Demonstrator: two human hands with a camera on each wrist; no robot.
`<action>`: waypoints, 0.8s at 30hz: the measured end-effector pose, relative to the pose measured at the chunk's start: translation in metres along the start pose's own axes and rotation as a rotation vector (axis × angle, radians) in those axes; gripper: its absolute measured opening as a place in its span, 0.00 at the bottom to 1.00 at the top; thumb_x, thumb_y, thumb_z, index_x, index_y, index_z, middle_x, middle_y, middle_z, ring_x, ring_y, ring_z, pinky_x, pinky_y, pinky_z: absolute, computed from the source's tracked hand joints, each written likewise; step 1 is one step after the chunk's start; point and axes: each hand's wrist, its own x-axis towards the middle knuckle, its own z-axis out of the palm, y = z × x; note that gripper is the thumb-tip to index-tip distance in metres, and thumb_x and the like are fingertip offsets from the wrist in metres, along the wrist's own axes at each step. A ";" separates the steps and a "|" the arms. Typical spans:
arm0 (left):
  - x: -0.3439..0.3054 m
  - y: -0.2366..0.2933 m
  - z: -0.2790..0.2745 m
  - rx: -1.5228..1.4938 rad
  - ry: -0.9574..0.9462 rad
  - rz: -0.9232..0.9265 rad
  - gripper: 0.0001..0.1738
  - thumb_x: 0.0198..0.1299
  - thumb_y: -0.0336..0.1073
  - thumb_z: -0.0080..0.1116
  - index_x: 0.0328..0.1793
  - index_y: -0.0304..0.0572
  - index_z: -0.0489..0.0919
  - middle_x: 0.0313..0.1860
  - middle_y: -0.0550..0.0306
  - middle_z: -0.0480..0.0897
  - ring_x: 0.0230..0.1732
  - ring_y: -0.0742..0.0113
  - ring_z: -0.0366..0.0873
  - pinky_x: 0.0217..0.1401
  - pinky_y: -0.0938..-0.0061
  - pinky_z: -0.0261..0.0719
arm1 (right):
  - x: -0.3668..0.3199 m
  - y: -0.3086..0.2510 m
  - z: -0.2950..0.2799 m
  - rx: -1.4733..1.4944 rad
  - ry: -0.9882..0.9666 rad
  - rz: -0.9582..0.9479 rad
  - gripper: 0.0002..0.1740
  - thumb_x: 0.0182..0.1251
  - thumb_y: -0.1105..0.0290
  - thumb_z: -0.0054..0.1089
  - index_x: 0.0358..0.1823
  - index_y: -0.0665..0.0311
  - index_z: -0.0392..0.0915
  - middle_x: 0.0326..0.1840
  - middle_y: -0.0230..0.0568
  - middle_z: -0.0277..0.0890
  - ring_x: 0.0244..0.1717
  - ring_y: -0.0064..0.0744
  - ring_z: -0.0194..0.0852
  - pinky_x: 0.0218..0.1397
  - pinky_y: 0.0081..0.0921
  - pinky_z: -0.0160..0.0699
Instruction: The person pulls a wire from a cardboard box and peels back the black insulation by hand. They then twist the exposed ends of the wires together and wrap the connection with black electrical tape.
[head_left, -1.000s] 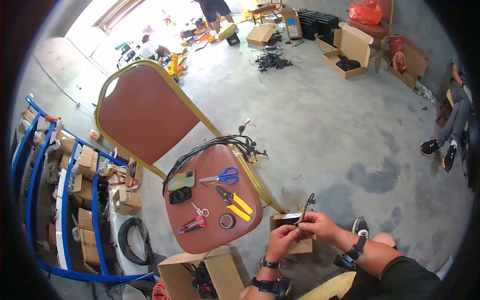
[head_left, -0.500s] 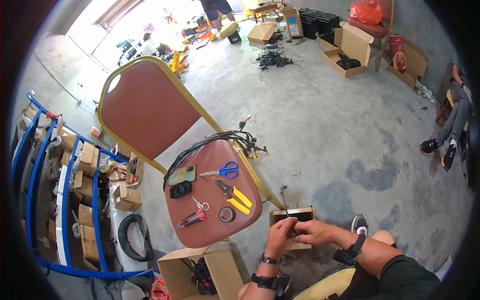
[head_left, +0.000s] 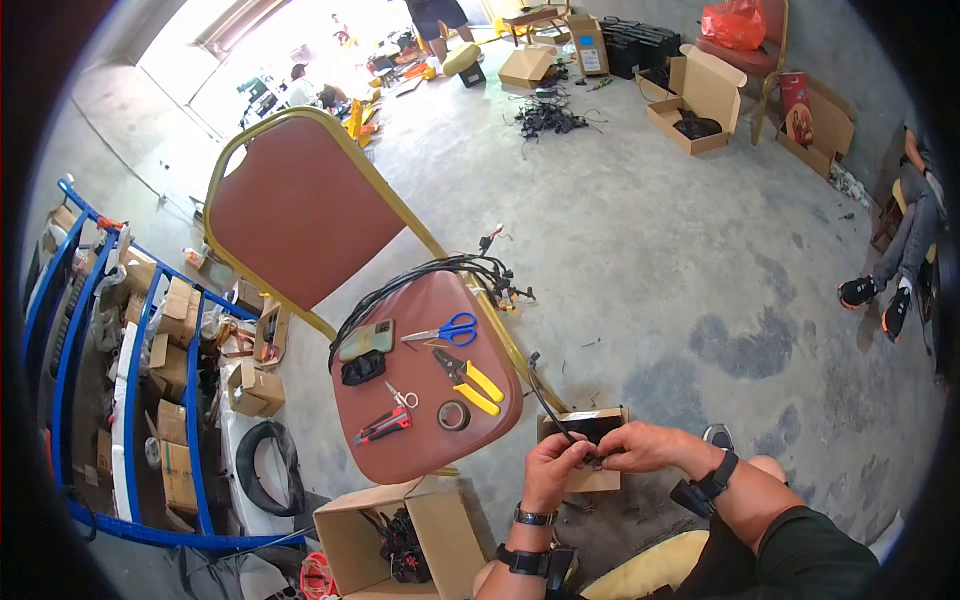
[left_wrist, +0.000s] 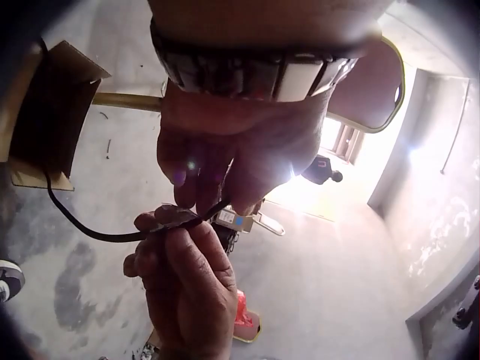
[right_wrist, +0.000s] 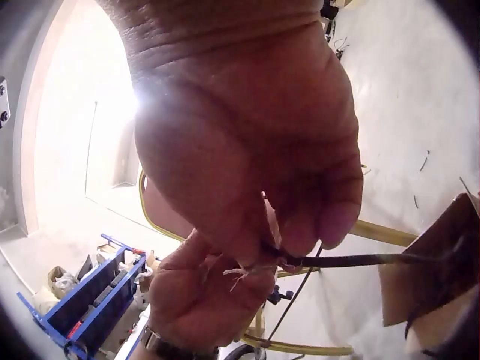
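Observation:
In the head view my left hand (head_left: pixel 548 472) and right hand (head_left: pixel 640 447) meet low and right of centre. Between them they pinch a thin black cable (head_left: pixel 549 405), one end of which sticks up toward the chair. My right fingertips grip the cable (left_wrist: pixel 105 237) close beside the left ones in the left wrist view. Pale frayed strands (right_wrist: pixel 235 276) show by the fingertips in the right wrist view, where the cable runs off toward a carton. Directly below the hands stands a small cardboard box (head_left: pixel 592 482).
A chair seat (head_left: pixel 405 458) carries blue scissors (head_left: pixel 455 330), yellow-handled wire strippers (head_left: pixel 480 388), black tape (head_left: pixel 453 415), a red cutter (head_left: pixel 382 425), a phone (head_left: pixel 368 339) and a cable bundle (head_left: pixel 400 278). An open carton (head_left: pixel 455 545) stands below. Blue shelving (head_left: pixel 125 400) is at left.
Both hands have shifted slightly left and stay close together. The cable's upper end, which pointed up and right, now leans left toward the chair.

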 end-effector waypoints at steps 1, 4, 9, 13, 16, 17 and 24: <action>-0.001 0.000 0.000 -0.006 0.006 0.003 0.08 0.65 0.30 0.61 0.48 0.34 0.83 0.41 0.55 0.87 0.41 0.70 0.82 0.48 0.75 0.79 | 0.000 0.000 0.000 -0.007 0.002 -0.004 0.17 0.66 0.59 0.60 0.50 0.61 0.83 0.43 0.49 0.84 0.46 0.46 0.82 0.52 0.38 0.78; -0.004 0.001 0.004 -0.033 0.038 0.017 0.08 0.63 0.28 0.63 0.48 0.34 0.82 0.41 0.54 0.87 0.41 0.69 0.83 0.49 0.74 0.81 | -0.002 -0.003 0.001 -0.018 0.003 -0.006 0.17 0.66 0.58 0.59 0.50 0.61 0.83 0.43 0.49 0.84 0.46 0.46 0.82 0.51 0.38 0.78; -0.006 0.003 0.008 -0.021 0.041 0.041 0.11 0.61 0.23 0.64 0.50 0.34 0.81 0.41 0.53 0.87 0.41 0.67 0.85 0.49 0.73 0.82 | -0.004 -0.008 0.000 -0.008 0.009 0.012 0.17 0.65 0.57 0.60 0.47 0.63 0.82 0.41 0.50 0.83 0.44 0.46 0.82 0.50 0.38 0.78; -0.005 0.000 0.007 -0.025 0.032 0.028 0.13 0.61 0.23 0.63 0.51 0.34 0.79 0.42 0.52 0.87 0.41 0.67 0.85 0.47 0.74 0.83 | -0.005 -0.009 0.001 0.028 0.008 0.021 0.20 0.65 0.55 0.61 0.47 0.65 0.80 0.41 0.50 0.83 0.43 0.44 0.81 0.49 0.38 0.78; -0.004 0.000 0.007 -0.034 0.036 0.022 0.13 0.62 0.24 0.63 0.52 0.34 0.78 0.42 0.52 0.87 0.41 0.67 0.85 0.46 0.75 0.83 | -0.008 -0.017 -0.001 0.021 0.010 0.031 0.25 0.63 0.51 0.64 0.47 0.68 0.79 0.42 0.52 0.83 0.43 0.45 0.81 0.48 0.38 0.78; -0.003 -0.001 0.007 -0.040 0.037 0.021 0.13 0.62 0.24 0.63 0.52 0.34 0.78 0.42 0.52 0.87 0.42 0.66 0.85 0.45 0.75 0.83 | -0.009 -0.022 -0.004 0.000 0.003 0.044 0.26 0.62 0.50 0.65 0.47 0.68 0.79 0.42 0.52 0.83 0.43 0.45 0.81 0.48 0.38 0.78; -0.002 -0.002 0.009 -0.003 0.046 0.031 0.12 0.63 0.25 0.63 0.52 0.34 0.77 0.41 0.51 0.87 0.40 0.67 0.86 0.41 0.77 0.82 | -0.003 -0.013 0.002 -0.098 0.030 0.042 0.34 0.58 0.41 0.65 0.46 0.69 0.79 0.41 0.54 0.83 0.44 0.49 0.82 0.47 0.39 0.79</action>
